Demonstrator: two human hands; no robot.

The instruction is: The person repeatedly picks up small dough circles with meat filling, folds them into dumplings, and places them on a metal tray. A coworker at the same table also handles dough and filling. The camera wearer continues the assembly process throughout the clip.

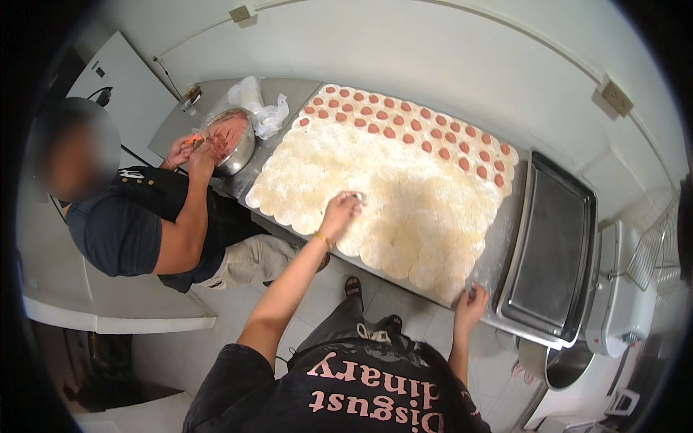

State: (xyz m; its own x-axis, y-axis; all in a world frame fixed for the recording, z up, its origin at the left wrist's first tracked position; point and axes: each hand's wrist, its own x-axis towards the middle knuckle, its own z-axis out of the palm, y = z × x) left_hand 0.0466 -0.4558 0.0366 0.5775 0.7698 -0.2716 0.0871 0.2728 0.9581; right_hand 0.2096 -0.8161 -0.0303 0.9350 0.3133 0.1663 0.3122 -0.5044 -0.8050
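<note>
Flour-dusted round dough wrappers (317, 162) cover the metal table in overlapping rows. Small balls of pinkish filling (411, 138) sit on the far rows, running down the right side. My left hand (342, 211) is over the near middle of the wrappers, its fingers curled together; what they hold, if anything, is too small to make out. At the near right corner of the sheet, my right hand (471, 306) rests by the table edge. Its thumb and fingers are slightly apart, near the last wrapper, with no held thing showing.
To my left a co-worker (155, 224) works at a steel bowl (236, 151) of pink filling, an orange-handled tool in hand. A plastic bag (268, 117) lies behind the bowl. On the right is a dark baking tray (552, 249), beside a white machine (622, 289).
</note>
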